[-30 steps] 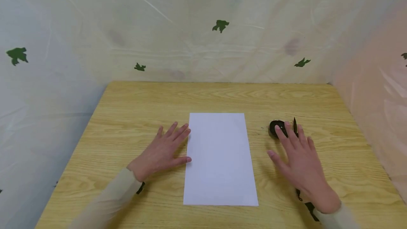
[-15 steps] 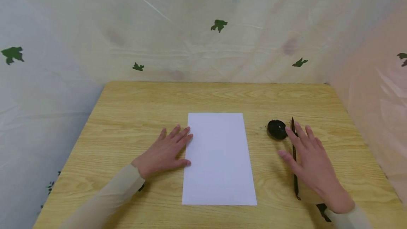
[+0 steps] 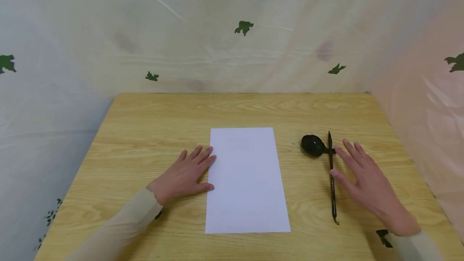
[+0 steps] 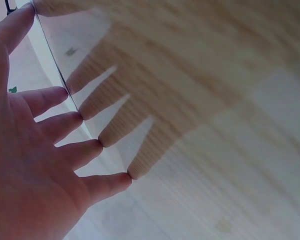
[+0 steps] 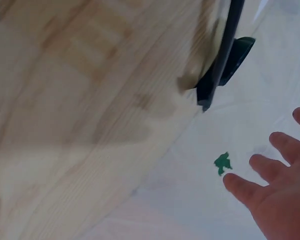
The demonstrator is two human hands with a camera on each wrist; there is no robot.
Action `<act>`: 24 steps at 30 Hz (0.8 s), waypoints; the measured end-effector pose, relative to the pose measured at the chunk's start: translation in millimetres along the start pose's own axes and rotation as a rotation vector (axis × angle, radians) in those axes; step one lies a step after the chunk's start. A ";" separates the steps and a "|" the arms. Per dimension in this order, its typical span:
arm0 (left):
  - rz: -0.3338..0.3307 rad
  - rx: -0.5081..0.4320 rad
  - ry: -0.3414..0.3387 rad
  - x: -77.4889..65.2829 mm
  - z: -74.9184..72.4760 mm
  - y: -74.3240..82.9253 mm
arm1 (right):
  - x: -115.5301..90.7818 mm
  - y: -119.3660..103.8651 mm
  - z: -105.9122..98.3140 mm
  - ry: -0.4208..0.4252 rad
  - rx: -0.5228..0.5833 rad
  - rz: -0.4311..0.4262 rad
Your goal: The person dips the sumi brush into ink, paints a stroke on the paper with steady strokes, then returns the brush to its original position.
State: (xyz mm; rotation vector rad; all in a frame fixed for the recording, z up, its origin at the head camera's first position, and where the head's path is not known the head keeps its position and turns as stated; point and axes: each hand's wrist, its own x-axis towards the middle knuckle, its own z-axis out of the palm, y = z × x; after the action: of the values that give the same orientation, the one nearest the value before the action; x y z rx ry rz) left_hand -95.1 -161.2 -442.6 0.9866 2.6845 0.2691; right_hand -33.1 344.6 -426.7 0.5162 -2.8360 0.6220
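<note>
Loosely spread, left fingers touch the paper while outstretched right fingers hover near the brush.

- Head view: muted light; soft shadow under the left sleeve, seven o'clock.
- Glare streaks the plastic sheeting, eleven o'clock.
- Left wrist view: dim; glossy wood-grain tabletop mirrors the left hand.
- Right wrist view: hazy, blurry-edged shadow, eight o'clock.
</note>
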 end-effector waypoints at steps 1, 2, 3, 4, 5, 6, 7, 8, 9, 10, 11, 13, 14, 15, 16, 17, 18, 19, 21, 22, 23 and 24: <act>0.000 0.002 -0.001 0.1 -0.1 -0.2 | -0.8 2.7 -0.2 0.002 0.002 -0.010; 0.000 0.003 -0.003 0.2 -0.1 -0.3 | -1.5 5.2 -0.5 0.004 0.003 -0.019; 0.000 0.002 -0.004 0.2 -0.1 -0.3 | -2.3 7.3 -0.7 0.003 0.003 -0.027; 0.000 0.002 -0.005 0.3 -0.1 -0.5 | -3.0 9.9 -0.9 0.001 0.003 -0.034; 0.001 0.004 -0.005 0.3 0.0 -0.6 | -3.9 11.9 -1.3 -0.005 0.001 -0.038; 0.001 0.005 -0.007 0.3 -0.1 -0.8 | -4.7 13.8 -1.6 -0.010 -0.003 -0.041; 0.003 0.006 -0.007 0.2 -0.1 -0.9 | -5.5 15.7 -1.9 -0.015 -0.005 -0.045; 0.004 0.005 -0.007 0.0 -0.1 -1.0 | -6.2 17.5 -2.1 -0.019 -0.007 -0.047; 0.005 0.005 -0.006 -0.2 -0.3 -1.0 | -6.9 19.3 -2.3 -0.023 -0.009 -0.050; 0.005 0.004 -0.007 -0.3 -0.4 -0.9 | -7.3 21.3 -2.3 -0.027 -0.012 -0.052; 0.006 0.003 -0.007 -0.4 -0.6 -0.7 | -7.8 22.8 -2.4 -0.029 -0.016 -0.056; 0.006 -0.001 -0.003 -0.7 -1.2 -0.2 | -8.4 26.2 -2.2 -0.029 -0.022 -0.067; 0.005 -0.003 -0.003 -0.7 -1.5 0.1 | -8.5 27.9 -2.0 -0.029 -0.028 -0.073; 0.005 -0.003 -0.002 -0.7 -1.7 0.2 | -8.7 29.4 -1.9 -0.028 -0.036 -0.081; 0.005 -0.004 -0.002 -0.6 -1.7 0.4 | -8.8 30.9 -1.7 -0.027 -0.043 -0.090; 0.005 -0.003 -0.001 -0.7 -1.8 0.5 | -8.9 32.4 -1.5 -0.026 -0.049 -0.100; 0.005 -0.004 -0.002 -0.7 -1.9 0.5 | -8.9 33.6 -1.4 -0.027 -0.055 -0.109; 0.005 -0.004 -0.002 -0.7 -1.9 0.3 | -8.8 34.9 -1.4 -0.028 -0.061 -0.118; 0.003 -0.004 -0.006 -0.8 -2.0 0.1 | -8.6 36.8 -1.3 -0.032 -0.071 -0.135; 0.002 -0.004 -0.008 -0.9 -2.2 0.1 | -8.4 37.5 -1.2 -0.035 -0.075 -0.143; 0.001 -0.004 -0.009 -0.9 -2.3 0.2 | -8.2 38.3 -1.0 -0.039 -0.079 -0.152; 0.001 -0.004 -0.011 -0.8 -2.3 0.1 | -8.0 38.9 -0.5 -0.040 -0.085 -0.162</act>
State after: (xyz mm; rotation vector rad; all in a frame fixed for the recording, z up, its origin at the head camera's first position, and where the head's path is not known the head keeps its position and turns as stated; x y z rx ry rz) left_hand -95.2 -161.8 -440.3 0.9853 2.6731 0.2679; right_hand -40.2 380.3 -442.7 0.7421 -2.8053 0.4646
